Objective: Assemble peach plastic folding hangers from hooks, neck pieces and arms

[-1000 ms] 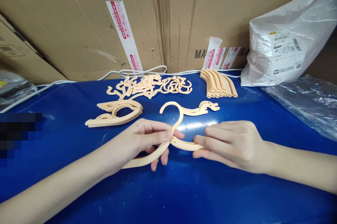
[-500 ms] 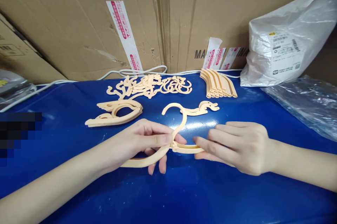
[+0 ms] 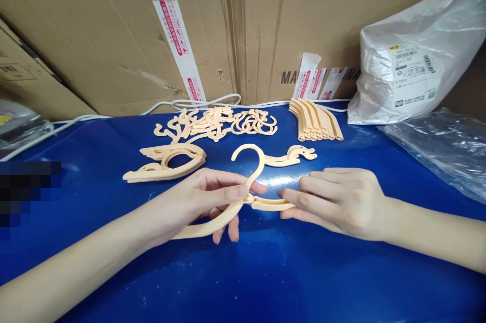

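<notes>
Between my hands is a cream plastic folding hanger (image 3: 255, 167), its hook curving up and to the left. My left hand (image 3: 212, 194) pinches it at the joint below the hook, thumb in front, while one arm of the hanger (image 3: 205, 229) runs down and left under the wrist. My right hand (image 3: 337, 201) grips the other arm (image 3: 269, 204), which points right from the joint; its far end is hidden by the fingers. Just behind the hook lies a similar cream piece (image 3: 290, 156) with a notched end.
Folded hangers (image 3: 170, 163) lie left of the hook. Behind them is a pile of loose hooks (image 3: 216, 123), with stacked hanger arms (image 3: 315, 120) to the right. A white cable (image 3: 159, 105), cardboard boxes (image 3: 258, 34), a white parcel bag (image 3: 413, 59) and clear plastic (image 3: 440, 146) border the blue table (image 3: 243, 282).
Both hands and the hanger have risen slightly in view. The hook has shifted a little up and left. Both grips stay the same.
</notes>
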Available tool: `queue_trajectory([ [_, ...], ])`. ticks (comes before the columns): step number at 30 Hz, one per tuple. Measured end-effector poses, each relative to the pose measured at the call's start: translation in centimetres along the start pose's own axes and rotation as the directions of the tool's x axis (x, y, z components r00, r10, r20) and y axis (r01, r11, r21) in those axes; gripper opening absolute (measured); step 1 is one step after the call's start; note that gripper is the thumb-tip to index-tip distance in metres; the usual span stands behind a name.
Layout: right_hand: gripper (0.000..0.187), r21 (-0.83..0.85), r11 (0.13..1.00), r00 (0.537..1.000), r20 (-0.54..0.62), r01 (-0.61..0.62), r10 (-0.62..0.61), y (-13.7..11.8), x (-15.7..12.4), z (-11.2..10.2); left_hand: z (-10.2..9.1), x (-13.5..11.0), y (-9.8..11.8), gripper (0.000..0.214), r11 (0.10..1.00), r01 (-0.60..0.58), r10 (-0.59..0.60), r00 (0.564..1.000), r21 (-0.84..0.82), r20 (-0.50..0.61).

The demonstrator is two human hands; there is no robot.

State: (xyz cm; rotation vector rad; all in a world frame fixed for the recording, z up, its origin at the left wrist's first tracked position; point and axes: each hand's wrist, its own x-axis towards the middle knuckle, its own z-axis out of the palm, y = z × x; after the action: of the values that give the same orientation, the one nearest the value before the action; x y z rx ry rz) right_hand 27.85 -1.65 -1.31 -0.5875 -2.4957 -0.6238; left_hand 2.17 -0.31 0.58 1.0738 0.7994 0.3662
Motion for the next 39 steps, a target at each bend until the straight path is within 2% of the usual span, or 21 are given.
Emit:
queue_trajectory([
  [9,0.02,-0.027,0.999,1.0,-0.006,-0.021,0.021,-0.2,0.0,0.1,0.3,0.2,0.2,0.025,0.999,-0.001,0.001,1.0,0.042,0.0],
  [12,0.02,-0.042,0.999,1.0,0.005,-0.01,0.011,-0.4,0.2,0.0,0.3,0.2,0.0,0.024,0.994,-0.008,0.012,0.999,0.112,-0.03],
  [16,0.022,0.005,1.0,0.999,0.03,-0.011,0.011,-0.6,0.3,-0.1,0.5,0.3,-0.4,0.023,0.973,-0.071,0.089,0.993,0.22,-0.072],
  [23,0.03,0.159,0.982,0.986,0.146,-0.1,0.076,-0.9,0.3,-0.2,0.9,0.3,-0.7,0.026,0.964,-0.093,0.121,0.988,0.25,-0.1],
  [33,0.033,0.243,0.94,0.95,0.256,-0.241,0.177,-1.3,0.3,-0.9,1.5,-0.1,-0.6,0.036,0.943,-0.099,0.144,0.982,0.319,-0.123],
  [39,0.034,0.303,0.909,0.934,0.301,-0.287,0.195,-1.4,0.4,-1.2,1.9,-0.5,-0.5,0.041,0.873,-0.13,0.19,0.978,0.47,-0.082],
])
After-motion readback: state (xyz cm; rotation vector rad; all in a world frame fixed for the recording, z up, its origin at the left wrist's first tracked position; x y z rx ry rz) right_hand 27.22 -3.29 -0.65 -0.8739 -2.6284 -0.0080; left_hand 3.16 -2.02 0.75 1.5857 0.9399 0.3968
